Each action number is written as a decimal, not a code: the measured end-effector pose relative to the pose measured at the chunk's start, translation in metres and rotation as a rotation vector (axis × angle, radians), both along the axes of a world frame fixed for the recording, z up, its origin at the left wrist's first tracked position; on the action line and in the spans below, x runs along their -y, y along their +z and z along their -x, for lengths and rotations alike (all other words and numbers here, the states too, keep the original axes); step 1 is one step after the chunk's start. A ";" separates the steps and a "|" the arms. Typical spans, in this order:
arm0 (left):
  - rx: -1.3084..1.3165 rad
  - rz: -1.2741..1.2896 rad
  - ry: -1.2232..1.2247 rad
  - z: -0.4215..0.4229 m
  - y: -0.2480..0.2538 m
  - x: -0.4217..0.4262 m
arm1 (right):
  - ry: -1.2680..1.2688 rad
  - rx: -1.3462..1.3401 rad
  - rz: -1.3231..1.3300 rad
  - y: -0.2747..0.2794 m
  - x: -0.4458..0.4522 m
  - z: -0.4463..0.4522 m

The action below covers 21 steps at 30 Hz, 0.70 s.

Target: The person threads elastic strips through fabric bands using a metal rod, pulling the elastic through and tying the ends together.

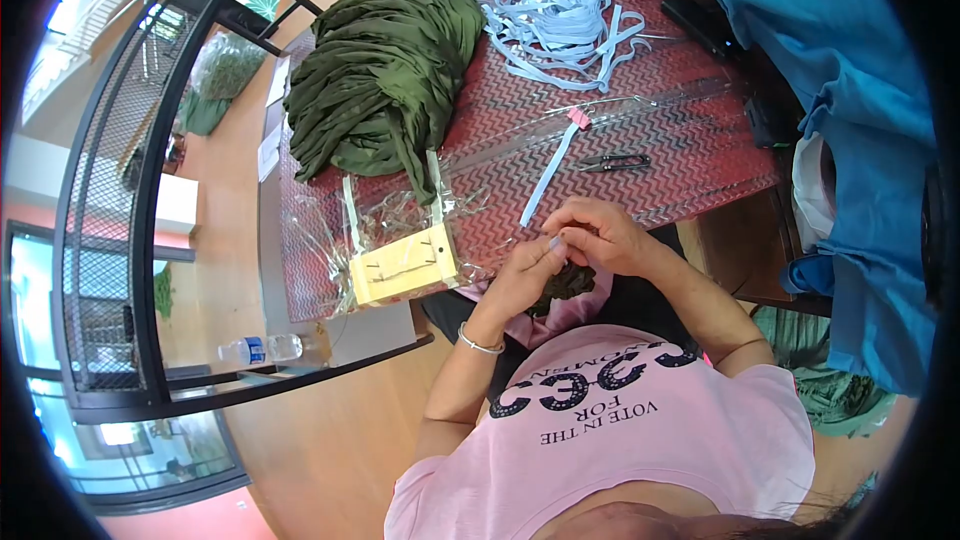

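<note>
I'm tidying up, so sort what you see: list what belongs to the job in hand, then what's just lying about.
Likely the job's:
- dark cloth, being held
- green bundle
- white strips
- snips
- perhaps yellow block

Probably just lying about:
- bottle
- black object, too dark to identify

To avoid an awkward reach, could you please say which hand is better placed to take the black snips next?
Probably the right hand: the snips lie beyond it, while the left hand sits farther away. Both look busy.
</note>
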<state>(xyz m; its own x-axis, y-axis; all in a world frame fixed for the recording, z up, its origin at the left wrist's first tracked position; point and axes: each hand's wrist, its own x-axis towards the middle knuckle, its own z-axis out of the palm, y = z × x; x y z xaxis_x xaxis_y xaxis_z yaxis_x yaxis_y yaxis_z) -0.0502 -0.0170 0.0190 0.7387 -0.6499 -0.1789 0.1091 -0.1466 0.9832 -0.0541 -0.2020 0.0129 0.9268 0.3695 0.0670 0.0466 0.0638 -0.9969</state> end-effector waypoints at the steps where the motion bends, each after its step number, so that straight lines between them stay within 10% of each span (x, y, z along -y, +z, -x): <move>1: 0.002 0.015 0.014 0.001 -0.002 -0.001 | -0.002 0.058 0.031 -0.001 0.001 0.000; 21: -0.317 0.477 0.307 0.004 -0.014 -0.016 | -0.207 0.667 0.190 0.003 -0.014 0.007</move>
<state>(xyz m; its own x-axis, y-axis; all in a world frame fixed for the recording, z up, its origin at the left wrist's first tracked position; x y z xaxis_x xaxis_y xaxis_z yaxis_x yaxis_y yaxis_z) -0.0538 -0.0012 0.0048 0.8623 -0.4795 -0.1630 0.3722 0.3819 0.8460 -0.0610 -0.1883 0.0155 0.7630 0.2523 0.5951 0.6416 -0.1837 -0.7448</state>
